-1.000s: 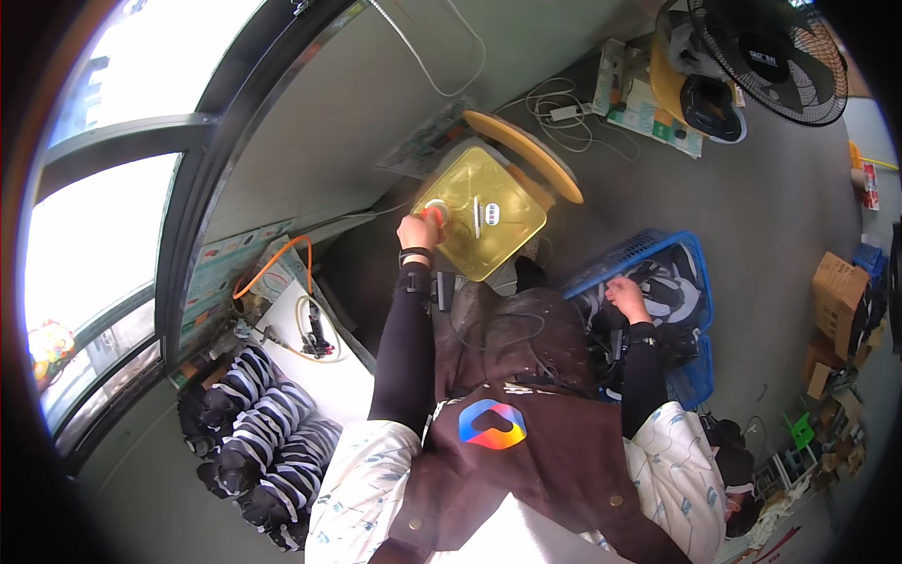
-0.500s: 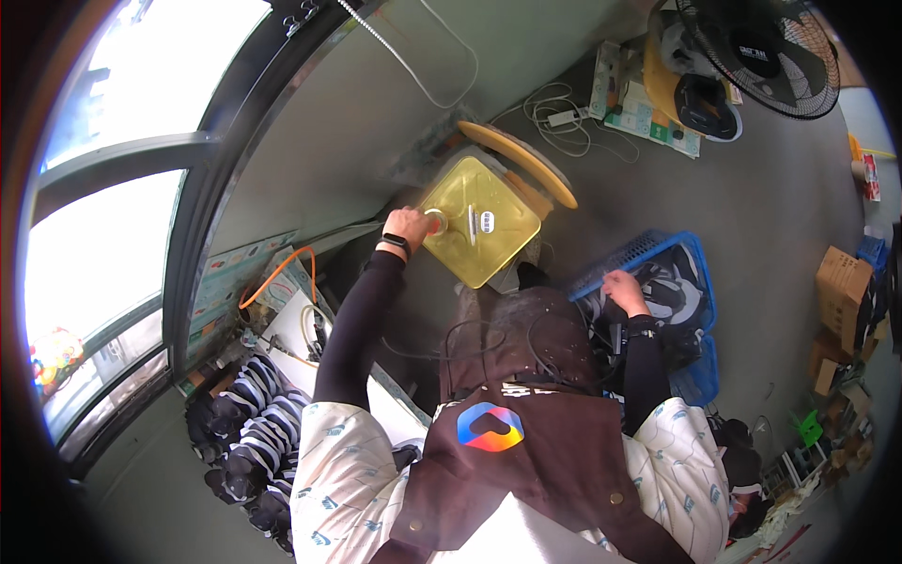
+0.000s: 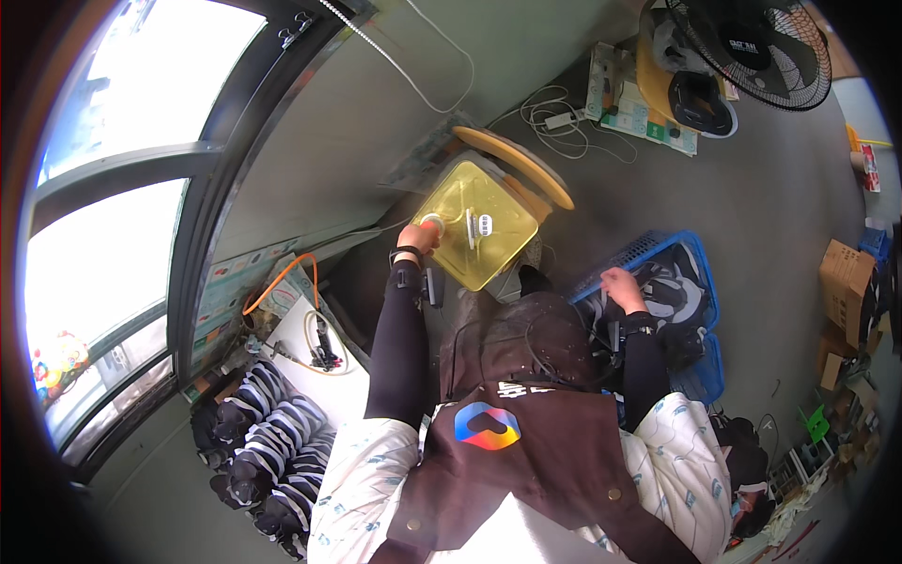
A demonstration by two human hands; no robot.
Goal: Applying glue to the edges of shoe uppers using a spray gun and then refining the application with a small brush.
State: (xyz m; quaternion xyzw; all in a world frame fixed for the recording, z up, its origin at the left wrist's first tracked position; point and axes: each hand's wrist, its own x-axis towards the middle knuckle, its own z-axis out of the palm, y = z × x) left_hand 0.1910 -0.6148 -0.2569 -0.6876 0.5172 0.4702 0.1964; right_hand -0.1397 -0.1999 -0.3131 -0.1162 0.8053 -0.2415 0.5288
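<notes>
My left hand [image 3: 419, 237] is closed around the small round cap [image 3: 433, 224] at the left corner of a yellow square metal can [image 3: 484, 256]. The can has a thin handle and a white label on its top. My right hand [image 3: 621, 288] is held over a blue plastic basket [image 3: 631, 252] with its fingers pressed together. Whatever those fingers may hold is too small to make out. Black, grey and white curved pieces [image 3: 678, 301] fill the basket beside it.
Behind the can leans a round wooden stool top [image 3: 517, 162]. To the left, a white board [image 3: 343, 387] carries cables, beside stacked black-and-grey striped pieces [image 3: 272, 432]. A fan [image 3: 752, 47] stands at the far right, and cardboard boxes [image 3: 846, 282] line the right side.
My left wrist and forearm have swung to the right and turned, while the hand stays at the can's cap. The right hand is nearly still over the basket.
</notes>
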